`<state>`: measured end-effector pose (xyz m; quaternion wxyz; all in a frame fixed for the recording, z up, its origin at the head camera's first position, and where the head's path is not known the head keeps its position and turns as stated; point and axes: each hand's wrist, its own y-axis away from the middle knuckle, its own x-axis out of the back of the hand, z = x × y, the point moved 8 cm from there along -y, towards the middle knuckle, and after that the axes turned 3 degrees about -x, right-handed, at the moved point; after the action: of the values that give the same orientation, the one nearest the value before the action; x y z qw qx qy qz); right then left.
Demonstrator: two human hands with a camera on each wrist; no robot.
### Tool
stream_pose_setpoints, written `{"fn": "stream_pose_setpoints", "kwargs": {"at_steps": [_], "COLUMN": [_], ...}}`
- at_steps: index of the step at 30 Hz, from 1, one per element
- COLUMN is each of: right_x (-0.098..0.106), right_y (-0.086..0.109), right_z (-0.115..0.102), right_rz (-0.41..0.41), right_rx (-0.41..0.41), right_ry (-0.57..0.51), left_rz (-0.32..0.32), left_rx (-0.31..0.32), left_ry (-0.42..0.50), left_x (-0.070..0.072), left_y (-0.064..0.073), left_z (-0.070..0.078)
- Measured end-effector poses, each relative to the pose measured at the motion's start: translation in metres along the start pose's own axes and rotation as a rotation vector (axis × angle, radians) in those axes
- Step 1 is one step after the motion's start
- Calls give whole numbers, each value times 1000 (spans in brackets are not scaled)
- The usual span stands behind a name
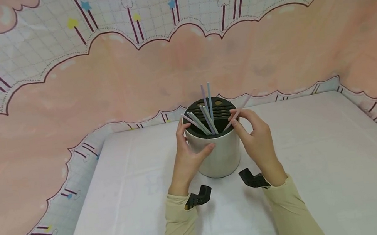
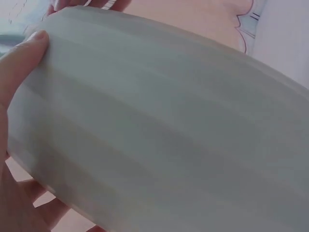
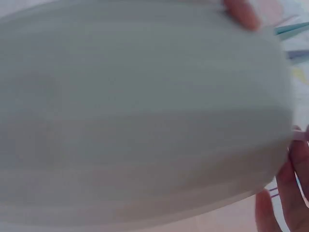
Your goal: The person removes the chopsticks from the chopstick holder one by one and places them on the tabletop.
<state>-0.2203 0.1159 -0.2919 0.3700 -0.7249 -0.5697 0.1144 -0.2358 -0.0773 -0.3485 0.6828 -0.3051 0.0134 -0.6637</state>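
A white round holder (image 1: 217, 158) with a black slotted insert (image 1: 194, 109) stands upright on the table. My left hand (image 1: 190, 154) grips its left side, fingers at the rim and thumb across the front. Between thumb and fingers my right hand (image 1: 257, 135) pinches a thin pink stick (image 1: 245, 103), which slants into the open front part of the insert. Several pale sticks (image 1: 198, 122) lean there too, while a blue stick (image 1: 209, 92) and a purple stick (image 1: 203, 92) rise higher behind them. In both wrist views the holder's pale wall (image 2: 159, 111) fills most of the picture.
A white cloth covers the table (image 1: 319, 164). Behind and beside it hangs a pink and white patterned cloth (image 1: 135, 77), close to the table's back edge. Each wrist wears a black camera mount (image 1: 199, 197).
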Motion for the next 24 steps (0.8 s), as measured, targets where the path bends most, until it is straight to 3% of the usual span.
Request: {"fn": "stream_pose_setpoints", "kwargs": {"at_steps": [5,11,17,24], "right_x": [7,26,42,52], "right_y": [-1,-1,-3,-3], "right_z": [-13,-29,-17,-1], "right_rz": [28,126,196,198], "right_rx": [-9,-48,-86,-144], "right_ry": [-123,-269,-460,-478], "left_rz": [12,11,22,21], "left_rx": [14,25,33,31], "left_ry": [-3,-17,-9,17], "left_x": [-2,-2,-2,-6], "left_y": [1,2,3,7], "left_z": [1,-1,-2,-1]}}
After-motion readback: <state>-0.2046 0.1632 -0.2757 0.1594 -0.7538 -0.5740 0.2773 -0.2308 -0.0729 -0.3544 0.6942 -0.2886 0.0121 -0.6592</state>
